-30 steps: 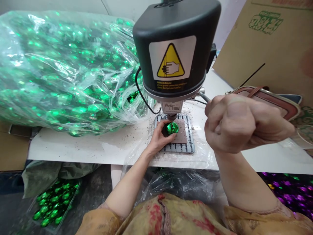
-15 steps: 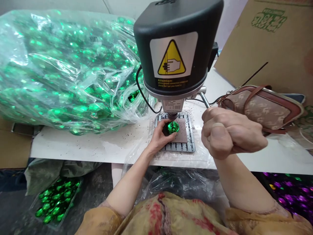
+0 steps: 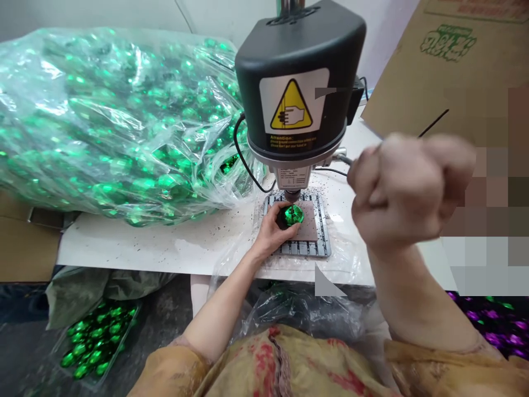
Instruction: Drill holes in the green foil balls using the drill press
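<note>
One clenched right hand (image 3: 407, 190) raises the lever (image 3: 341, 158), perhaps easing pressure, while left hand (image 3: 270, 231) pinches green bauble (image 3: 296, 216) inside base plate (image 3: 324, 237) edges

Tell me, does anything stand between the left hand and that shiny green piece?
Nothing visible does: the left hand holds the green piece directly, over the brown board beneath the black machine.

One head-worn camera here, looking forward and steeply down past the wearer's shirt (image 3: 239, 372)! The right hand (image 3: 407, 190) looms close to the lens; the left hand (image 3: 273, 230) sits farther off, mid-frame, the drill press (image 3: 301, 52) standing just beyond it.
</note>
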Tool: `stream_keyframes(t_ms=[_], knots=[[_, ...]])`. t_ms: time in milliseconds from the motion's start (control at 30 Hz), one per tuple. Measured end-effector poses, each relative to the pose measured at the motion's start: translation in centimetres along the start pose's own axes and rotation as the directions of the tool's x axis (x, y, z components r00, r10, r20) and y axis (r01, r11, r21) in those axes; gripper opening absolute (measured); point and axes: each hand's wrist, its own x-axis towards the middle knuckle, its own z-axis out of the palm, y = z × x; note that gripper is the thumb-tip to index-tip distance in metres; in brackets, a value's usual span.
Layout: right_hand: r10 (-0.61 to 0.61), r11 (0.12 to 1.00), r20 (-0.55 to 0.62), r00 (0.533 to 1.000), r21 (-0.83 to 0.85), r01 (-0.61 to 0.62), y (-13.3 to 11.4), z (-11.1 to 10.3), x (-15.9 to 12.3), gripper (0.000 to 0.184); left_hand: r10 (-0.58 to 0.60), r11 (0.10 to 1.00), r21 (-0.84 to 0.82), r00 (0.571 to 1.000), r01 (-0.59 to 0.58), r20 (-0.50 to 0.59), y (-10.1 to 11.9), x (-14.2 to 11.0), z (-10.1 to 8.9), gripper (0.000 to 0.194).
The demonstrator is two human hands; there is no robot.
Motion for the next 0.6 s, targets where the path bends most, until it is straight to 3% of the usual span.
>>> stream_keyframes(t_ms=[33, 67, 133, 267, 367, 467, 600], knots=[[0.03, 0.999, -0.132, 0.991, 0.018, -0.028, -0.5, 0.3, 1.1, 0.044, 0.001, 1.0, 0.01, 1.0, -0.001, -0.018, 0.2, -0.1, 0.1, 0.048], [0.11, 0.992, -0.287, 0.951, 0.094, -0.087, -0.9, 0.7, 2.2, 0.046, 0.002, 1.0, 0.017, 0.999, -0.001, -0.044, 0.3, -0.2, 0.1, 0.049], [0.187, 0.978, -0.327, 0.926, 0.155, -0.142, -1.2, 1.3, 3.8, 0.044, 0.006, 1.0, 0.024, 0.994, -0.004, -0.109, 0.6, -0.6, 0.3, 0.048], [0.222, 0.97, -0.26, 0.94, 0.16, -0.185, -0.7, 1.6, 5.0, 0.047, 0.054, 0.996, 0.076, 0.97, -0.037, -0.237, 0.6, -1.5, 0.3, 0.046], [0.212, 0.972, -0.263, 0.941, 0.157, -0.175, -0.4, 1.4, 4.8, 0.051, 0.175, 0.978, 0.161, 0.935, -0.13, -0.309, 0.5, -2.3, 0.0, 0.045], [0.232, 0.968, -0.273, 0.934, 0.158, -0.194, -0.4, 1.3, 4.7, 0.051, 0.329, 0.934, 0.248, 0.886, -0.255, -0.327, 0.6, -2.9, -0.5, 0.045], [0.22, 0.969, -0.291, 0.931, 0.174, -0.174, -0.4, 1.6, 4.7, 0.045, 0.432, 0.889, 0.306, 0.847, -0.341, -0.311, 1.1, -3.5, -1.3, 0.046]])
